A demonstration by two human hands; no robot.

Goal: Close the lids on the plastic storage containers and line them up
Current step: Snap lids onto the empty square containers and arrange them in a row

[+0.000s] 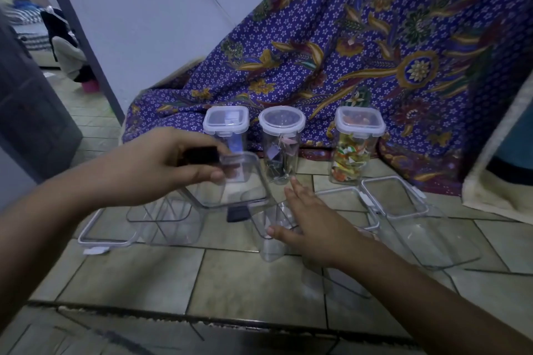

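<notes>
Three closed containers stand in a row at the back: a square-lidded one (225,121), a round-lidded one (282,124) and one with colourful contents (360,135). My left hand (161,164) pinches a clear lid (245,181) by its black flap, lifted above the floor in front of the left closed container. My right hand (311,219) lies flat with straight fingers over a small open clear container (271,242), its thumb at the rim. An open clear container (170,225) lies on the left and a larger one (421,228) on the right.
A white-rimmed lid (106,235) lies flat at the left and another (340,199) near the middle right. A patterned purple cloth (375,52) hangs behind the row. The tiled floor drops at a step edge (202,317) near me. A doorway opens at the far left.
</notes>
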